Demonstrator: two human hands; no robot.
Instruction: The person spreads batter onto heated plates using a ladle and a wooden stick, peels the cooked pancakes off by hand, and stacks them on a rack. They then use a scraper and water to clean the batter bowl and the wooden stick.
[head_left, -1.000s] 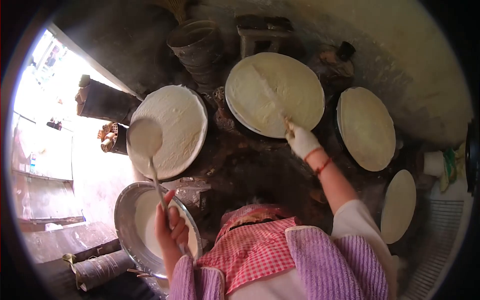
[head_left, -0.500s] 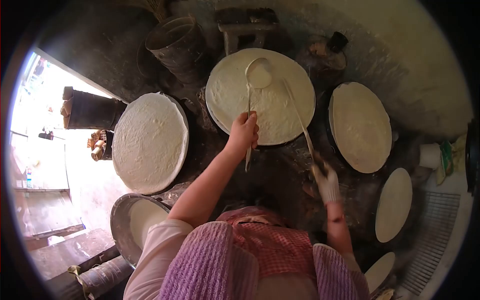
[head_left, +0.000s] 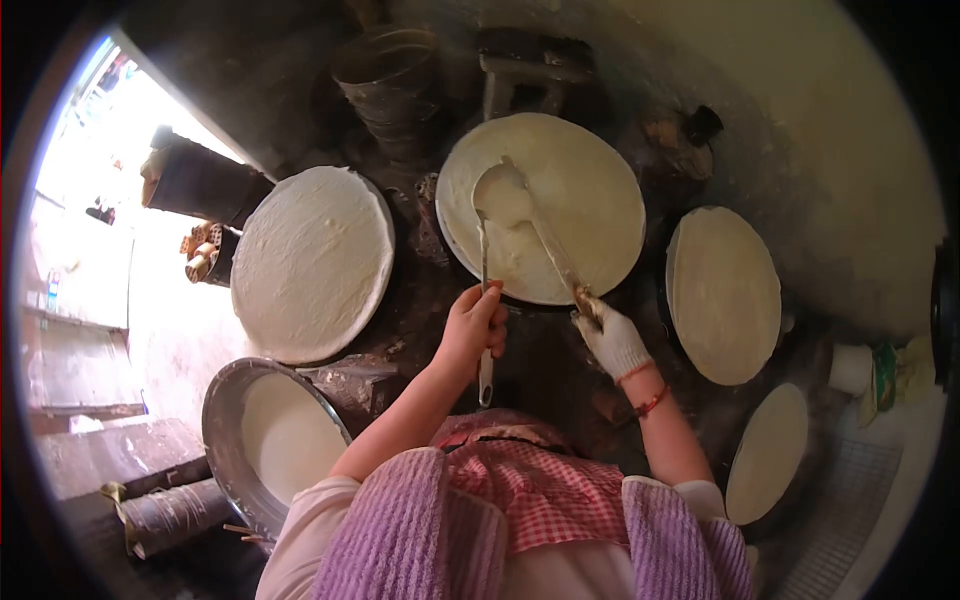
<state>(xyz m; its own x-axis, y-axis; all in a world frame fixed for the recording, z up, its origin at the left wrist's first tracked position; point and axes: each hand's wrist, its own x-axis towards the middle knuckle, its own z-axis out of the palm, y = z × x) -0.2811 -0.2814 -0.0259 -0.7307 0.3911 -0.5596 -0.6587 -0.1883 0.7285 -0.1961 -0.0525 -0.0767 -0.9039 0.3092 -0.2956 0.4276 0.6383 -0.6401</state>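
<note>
My bare left hand [head_left: 474,328] is wrapped around the handle of a metal ladle [head_left: 503,198], whose bowl carries pale batter over the middle griddle. On that round griddle, a wide layer of cream-coloured batter [head_left: 590,200] spreads almost to the rim. My right hand [head_left: 612,338], in a white glove darkened at the fingers, grips a long flat spatula [head_left: 553,248]. The spatula slants up and left, its far end overlapping the ladle's bowl in this view. The ladle's handle end sticks out below my left fist.
At left, another round griddle holds a pale sheet [head_left: 312,265]. Below it stands a metal basin [head_left: 225,425] of batter. More coated rounds lie at right, including a near one [head_left: 768,455]. A dark bucket [head_left: 388,85] and a small stool [head_left: 535,65] stand behind.
The ladle has come back toward me. My right hand has moved up and left, bringing the spatula from the griddle's right side to the ladle's bowl. The whole view has shifted slightly.
</note>
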